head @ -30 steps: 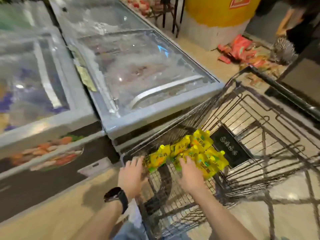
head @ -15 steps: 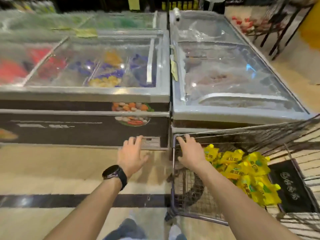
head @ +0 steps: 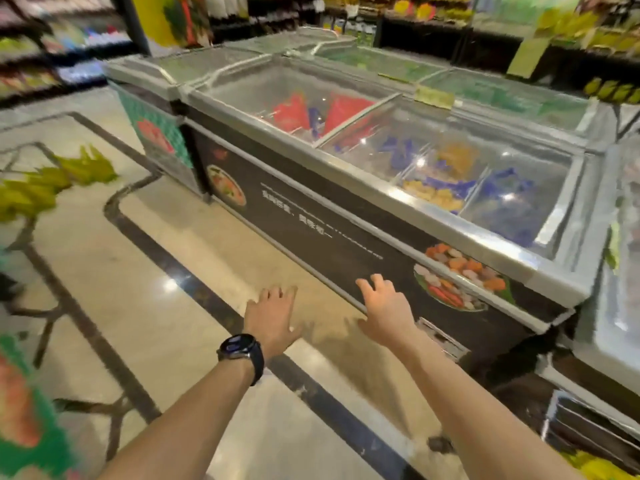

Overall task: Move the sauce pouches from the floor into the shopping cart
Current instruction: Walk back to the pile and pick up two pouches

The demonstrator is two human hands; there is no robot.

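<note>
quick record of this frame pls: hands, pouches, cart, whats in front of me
left hand: open, empty, held out above the floor
right hand: open, empty, held out near the freezer's front panel; contact cannot be told
watch: on left wrist
sauce pouches: yellow pile on the floor, far left, blurred
shopping cart: not clearly in view
chest freezer: ahead, glass-topped, coloured packets inside

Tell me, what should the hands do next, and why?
Probably swing left and reach toward the blurry yellow pouches on the floor. The left hand and the right hand are both open and hold nothing, hovering over the floor beside the freezer, while that yellow pile lies far off to the left, away from both hands.
</note>
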